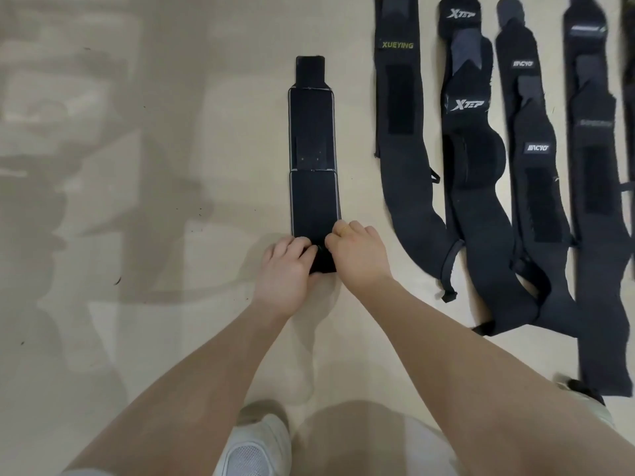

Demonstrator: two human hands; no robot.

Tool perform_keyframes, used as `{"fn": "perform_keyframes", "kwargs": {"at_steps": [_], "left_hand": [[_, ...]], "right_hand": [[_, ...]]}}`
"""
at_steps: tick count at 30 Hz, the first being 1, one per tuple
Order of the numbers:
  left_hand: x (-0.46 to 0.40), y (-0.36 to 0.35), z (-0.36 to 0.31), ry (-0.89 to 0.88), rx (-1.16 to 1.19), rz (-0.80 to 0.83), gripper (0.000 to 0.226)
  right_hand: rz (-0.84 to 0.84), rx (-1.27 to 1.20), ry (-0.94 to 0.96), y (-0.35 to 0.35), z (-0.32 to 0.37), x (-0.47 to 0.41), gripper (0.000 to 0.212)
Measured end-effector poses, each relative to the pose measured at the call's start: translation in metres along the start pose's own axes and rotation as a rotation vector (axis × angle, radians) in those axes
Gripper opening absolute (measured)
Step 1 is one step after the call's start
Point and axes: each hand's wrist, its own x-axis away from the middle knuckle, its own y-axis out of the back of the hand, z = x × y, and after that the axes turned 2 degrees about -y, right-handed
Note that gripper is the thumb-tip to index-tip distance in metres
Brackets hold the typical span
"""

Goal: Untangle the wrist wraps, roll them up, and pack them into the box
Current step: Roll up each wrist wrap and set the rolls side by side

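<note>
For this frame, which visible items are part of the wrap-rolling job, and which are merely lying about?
Part of the job:
- grey-edged wrap, near end gripped by left hand and right hand
- XUEYING wrap
- XTEP wraps
- two more logo wraps, laid out at right

Lying about:
- white shoe
- floor
No box is visible.

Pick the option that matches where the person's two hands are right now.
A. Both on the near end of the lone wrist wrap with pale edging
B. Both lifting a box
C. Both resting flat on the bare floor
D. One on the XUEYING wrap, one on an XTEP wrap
A: the left hand and right hand both grip the near end of the wrist wrap with pale edging, which lies apart from the row of wraps to its right.
</note>
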Motion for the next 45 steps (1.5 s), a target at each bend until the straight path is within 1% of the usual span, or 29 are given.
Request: {"fn": "perform_keyframes", "kwargs": {"at_steps": [2,4,6,8,10,12,14,15,17,19,21,23,24,27,29,30,32,34,37,39,40,43,44,45], "left_hand": [[-0.003,0.003,0.002,0.046,0.030,0.032,0.041],[-0.010,0.005,0.002,0.092,0.067,0.073,0.043],[-0.020,0.012,0.002,0.171,0.155,0.094,0.042],[-0.028,0.019,0.003,0.219,0.243,0.123,0.033],[-0.032,0.023,0.005,0.193,0.233,0.146,0.025],[-0.033,0.024,0.003,0.189,0.247,0.120,0.023],[-0.034,0.023,0.003,0.199,0.229,0.053,0.028],[-0.034,0.022,0.003,0.175,0.174,0.039,0.033],[-0.034,0.021,0.007,0.103,0.122,0.080,0.051],[-0.036,0.022,0.011,0.140,0.251,0.100,0.060],[-0.041,0.023,0.016,0.189,0.351,0.032,0.052],[-0.048,0.024,0.017,0.195,0.342,0.019,0.041],[-0.051,0.023,0.018,0.198,0.350,0.020,0.038],[-0.057,0.026,0.021,0.236,0.431,0.002,0.035],[-0.063,0.030,0.025,0.247,0.469,0.031,0.032],[-0.065,0.031,0.027,0.235,0.469,0.066,0.032],[-0.066,0.033,0.027,0.189,0.447,0.154,0.034],[-0.061,0.034,0.027,0.125,0.422,0.217,0.035],[-0.048,0.031,0.030,0.043,0.367,0.292,0.034],[-0.038,0.026,0.029,-0.023,0.290,0.292,0.033],[-0.034,0.022,0.030,-0.056,0.242,0.263,0.033],[-0.017,0.018,0.026,-0.144,0.099,0.180,0.029],[-0.013,0.016,0.024,-0.145,0.072,0.152,0.028],[-0.009,0.016,0.020,-0.099,0.109,0.157,0.032]], "right_hand": [[0.020,-0.008,0.042,-0.005,-0.003,0.003,0.025],[0.054,-0.014,0.062,-0.008,-0.008,0.005,0.032],[0.070,-0.006,0.060,-0.007,-0.010,0.007,0.034],[0.079,-0.052,0.008,-0.001,-0.007,0.004,0.031],[0.099,-0.134,-0.042,0.006,-0.003,-0.003,0.026],[0.154,-0.223,-0.093,0.009,-0.003,-0.012,0.024],[0.176,-0.288,-0.137,0.010,-0.004,-0.018,0.024],[0.169,-0.294,-0.164,0.012,-0.005,-0.021,0.026],[0.153,-0.258,-0.213,0.016,-0.006,-0.028,0.029],[0.150,-0.254,-0.249,0.021,-0.005,-0.035,0.032],[0.075,-0.254,-0.272,0.024,0.000,-0.041,0.030],[-0.026,-0.175,-0.241,0.024,0.006,-0.043,0.023],[-0.050,-0.144,-0.209,0.022,0.007,-0.042,0.022],[-0.023,-0.122,-0.096,0.016,0.003,-0.033,0.034],[0.024,-0.049,-0.029,0.011,-0.002,-0.027,0.042],[0.034,-0.005,-0.013,0.008,-0.003,-0.025,0.044],[0.030,0.036,-0.013,0.005,-0.002,-0.024,0.040],[0.053,-0.002,-0.017,0.007,0.001,-0.022,0.034],[0.186,-0.102,0.004,0.009,-0.001,-0.016,0.034],[0.293,-0.197,-0.034,0.007,-0.003,-0.008,0.035],[0.318,-0.243,-0.065,0.005,-0.002,-0.003,0.036],[0.329,-0.318,-0.121,-0.004,0.001,0.010,0.037],[0.351,-0.348,-0.133,-0.006,0.002,0.012,0.036],[0.380,-0.391,-0.150,-0.007,0.003,0.013,0.034]]}}
